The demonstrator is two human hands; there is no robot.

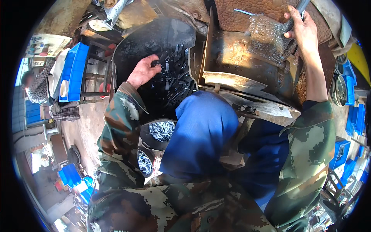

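- Dark metal strips (pixel 174 73): a loose heap of thin, flat black pieces lying every which way in the big black pan (pixel 154 36) ahead of me, left of centre. The heap fills the pan's near right part; its far wall shows bare.
- My left hand (pixel 143 71) is down in the pan at the heap's left edge, fingers curled, thumb and fingertips pinched on one small dark strip (just one, as far as I can tell).
- My right hand (pixel 303 29) is up at top right, fist wrapped tight around a dark handle (pixel 297 13) that sticks up past the knuckles. It sits against the rusty, dented machine body (pixel 247 50).
- Just right of the pan, touching its rim, a rusty metal tray (pixel 232 75) stands out from the machine toward me, side walls upright, front lip worn pale.
- Below the pan, near my left elbow, two smaller round containers: one with shiny silver pieces (pixel 161 130), another lower one (pixel 145 162) partly hidden by my sleeve.
- My knees in blue trousers (pixel 205 131) fill the middle; camouflage sleeves on both arms.
- Far left, well apart: blue plastic crates (pixel 73 71) on a rack, and another person beyond them (blurred).
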